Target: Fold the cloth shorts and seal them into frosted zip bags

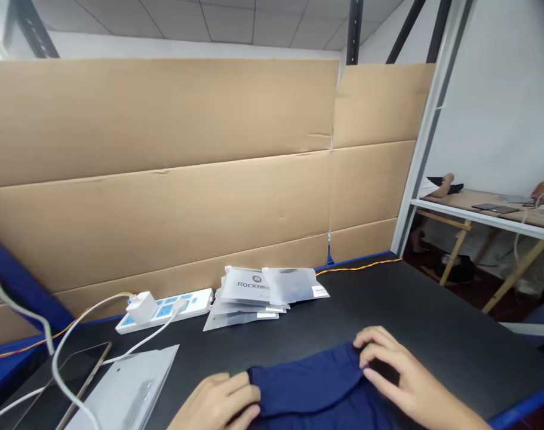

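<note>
A navy blue piece of fabric [307, 385], maybe a garment, lies on the black tabletop with a flap or band along its far edge. Its lower part runs out of the picture. My left hand [220, 401] grips the far left corner, fingers curled over the cloth. At the far right corner, my right hand [395, 370] pinches the fabric between thumb and fingers. Beyond the cloth lies a stack of frosted plastic zip bags [249, 292], the top ones partly overlapping, with printed lettering on one.
A white power strip [186, 304] with a plugged-in charger [141, 307] stands along the cardboard wall [186, 221]. At left are a tablet-like device [74, 376], white cables and more frosted bags [128, 388]. Another person's arm [444, 186] rests on a far table.
</note>
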Available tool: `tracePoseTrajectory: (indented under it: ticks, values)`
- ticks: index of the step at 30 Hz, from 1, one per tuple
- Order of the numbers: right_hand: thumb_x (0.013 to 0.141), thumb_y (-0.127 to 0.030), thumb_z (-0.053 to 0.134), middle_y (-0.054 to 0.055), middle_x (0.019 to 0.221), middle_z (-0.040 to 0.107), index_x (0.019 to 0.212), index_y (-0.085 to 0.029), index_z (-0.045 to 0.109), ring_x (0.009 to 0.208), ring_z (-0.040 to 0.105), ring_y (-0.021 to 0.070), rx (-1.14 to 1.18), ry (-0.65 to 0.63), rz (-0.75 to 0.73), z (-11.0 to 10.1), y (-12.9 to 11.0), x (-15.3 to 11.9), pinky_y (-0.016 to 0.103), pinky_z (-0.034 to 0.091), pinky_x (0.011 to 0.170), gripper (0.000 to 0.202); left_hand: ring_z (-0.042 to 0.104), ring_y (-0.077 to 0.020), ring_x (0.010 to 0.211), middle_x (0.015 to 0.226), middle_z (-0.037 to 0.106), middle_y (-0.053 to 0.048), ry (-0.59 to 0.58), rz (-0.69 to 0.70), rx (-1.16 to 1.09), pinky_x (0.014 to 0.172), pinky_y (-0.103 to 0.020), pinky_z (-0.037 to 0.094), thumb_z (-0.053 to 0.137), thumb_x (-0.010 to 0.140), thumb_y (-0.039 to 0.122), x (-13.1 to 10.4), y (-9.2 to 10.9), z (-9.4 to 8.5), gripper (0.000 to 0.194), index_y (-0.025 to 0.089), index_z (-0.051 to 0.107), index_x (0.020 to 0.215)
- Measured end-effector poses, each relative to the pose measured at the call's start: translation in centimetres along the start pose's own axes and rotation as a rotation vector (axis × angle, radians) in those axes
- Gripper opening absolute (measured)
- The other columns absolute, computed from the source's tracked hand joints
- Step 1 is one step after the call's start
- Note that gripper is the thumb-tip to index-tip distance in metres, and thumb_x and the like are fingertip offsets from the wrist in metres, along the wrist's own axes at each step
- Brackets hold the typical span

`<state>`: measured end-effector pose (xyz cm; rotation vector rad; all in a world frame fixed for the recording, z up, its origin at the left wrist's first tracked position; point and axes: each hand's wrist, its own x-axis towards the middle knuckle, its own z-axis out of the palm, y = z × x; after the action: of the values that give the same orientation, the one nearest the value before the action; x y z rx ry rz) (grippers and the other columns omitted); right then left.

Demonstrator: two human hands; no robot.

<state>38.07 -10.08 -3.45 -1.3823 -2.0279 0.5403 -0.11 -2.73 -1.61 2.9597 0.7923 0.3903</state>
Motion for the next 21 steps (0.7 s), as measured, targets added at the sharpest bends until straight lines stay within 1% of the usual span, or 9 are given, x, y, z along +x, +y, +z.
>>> tracePoseTrajectory:
  ticks: [2,4,6,8,9,11,13,17,21]
  values:
    - [0.098,-0.032,0.052,0.005,0.107,0.064,0.09,-0.024,0.062,0.104,0.059,0.022,0.034,0.003,-0.027,-1.4,0.3,3.0,0.037,0.044,0.097,0.014,0.063,-0.0151,0.075,0.086,0.069,0.001,-0.075,-0.212,-0.267,0.071,-0.023,0.046,0.046,0.102,0.033,1.7,-1.7,-1.6,0.022,0.025,0.066,0.095]
    - [0.096,-0.032,0.054,0.003,0.091,0.066,0.088,-0.023,0.062,0.084,0.06,0.0188,0.092,-0.047,-0.033,-2.3,1.1,6.9,0.031,0.048,0.079,0.015,0.06,-0.0159,0.075,0.084,0.067,0.0,-0.119,-0.351,-0.484,0.069,-0.023,0.044,0.047,0.101,0.044,3.3,-4.2,-2.4,0.03,0.022,0.067,0.092]
    - [0.093,-0.034,0.057,0.001,0.083,0.065,0.085,-0.021,0.064,0.074,0.059,0.0172,0.14,-0.088,-0.021,-2.0,2.6,10.5,0.028,0.046,0.068,0.017,0.058,-0.0164,0.073,0.079,0.065,0.0,-0.151,-0.416,-0.659,0.067,-0.023,0.043,0.054,0.094,0.053,4.4,-7.0,-2.0,0.036,0.02,0.068,0.087]
    - [0.094,-0.036,0.055,0.001,0.078,0.063,0.085,-0.02,0.065,0.069,0.056,0.0163,0.153,-0.074,-0.002,-0.8,4.4,12.9,0.027,0.044,0.064,0.021,0.054,-0.0155,0.067,0.074,0.06,0.001,-0.114,-0.479,-0.729,0.062,-0.023,0.041,0.053,0.092,0.059,4.5,-9.3,-0.7,0.043,0.019,0.067,0.088]
    - [0.094,-0.038,0.054,0.001,0.078,0.063,0.085,-0.02,0.065,0.069,0.056,0.0159,0.155,-0.061,0.006,0.0,5.2,13.5,0.027,0.044,0.064,0.022,0.052,-0.0144,0.062,0.072,0.058,0.001,-0.078,-0.516,-0.737,0.058,-0.023,0.039,0.049,0.093,0.061,4.3,-10.1,0.0,0.046,0.018,0.065,0.089]
    - [0.093,-0.04,0.055,0.001,0.079,0.062,0.086,-0.019,0.065,0.069,0.054,0.0155,0.163,-0.043,0.021,1.2,6.7,13.8,0.027,0.043,0.064,0.024,0.044,-0.0119,0.054,0.07,0.053,0.003,-0.011,-0.58,-0.74,0.052,-0.022,0.034,0.042,0.095,0.064,3.6,-11.1,1.2,0.051,0.018,0.063,0.09]
    - [0.093,-0.043,0.055,0.0,0.08,0.063,0.088,-0.02,0.066,0.07,0.054,0.0155,0.169,-0.037,0.034,1.8,7.8,13.6,0.026,0.042,0.065,0.026,0.04,-0.0109,0.052,0.069,0.051,0.003,0.025,-0.613,-0.75,0.052,-0.022,0.031,0.042,0.095,0.063,3.1,-11.4,1.9,0.05,0.018,0.062,0.089]
    - [0.095,-0.049,0.053,-0.001,0.078,0.063,0.088,-0.021,0.067,0.069,0.053,0.0154,0.162,-0.035,0.063,1.1,8.8,13.2,0.026,0.041,0.063,0.032,0.041,-0.0117,0.054,0.069,0.054,0.003,0.042,-0.625,-0.779,0.053,-0.022,0.032,0.048,0.093,0.058,2.8,-11.5,2.3,0.043,0.018,0.064,0.087]
    - [0.096,-0.048,0.052,0.0,0.08,0.064,0.088,-0.021,0.067,0.071,0.054,0.0161,0.135,-0.037,0.06,0.7,8.8,13.2,0.027,0.042,0.065,0.031,0.043,-0.0127,0.055,0.069,0.057,0.002,0.076,-0.628,-0.77,0.052,-0.022,0.033,0.05,0.093,0.054,3.0,-11.5,2.5,0.039,0.019,0.066,0.085]
